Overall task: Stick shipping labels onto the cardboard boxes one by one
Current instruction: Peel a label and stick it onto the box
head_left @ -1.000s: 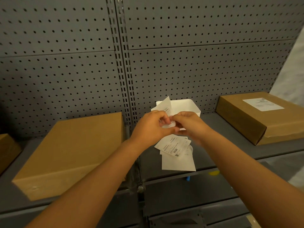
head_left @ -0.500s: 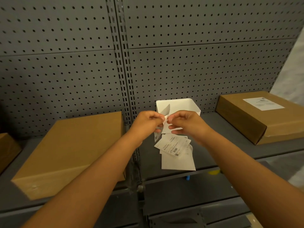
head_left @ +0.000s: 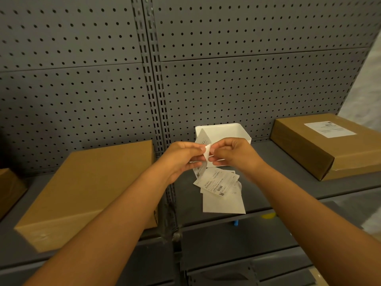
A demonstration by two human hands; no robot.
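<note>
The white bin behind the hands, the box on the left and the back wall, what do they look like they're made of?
White bin: likely plastic, with smooth matte walls and rounded corners.
Box on the left: brown cardboard, matte, with a scuffed front corner.
Back wall: seems to be grey painted metal pegboard, with even rows of holes and a slotted upright.

Both hands, left hand point(head_left: 181, 159) and right hand point(head_left: 235, 154), pinched one shipping label point(head_left: 203, 141) above loose labels point(head_left: 219, 183) on the shelf point(head_left: 278, 182). Unlabelled cardboard box point(head_left: 88, 188) sat left; labelled box point(head_left: 327, 143) right.
</note>
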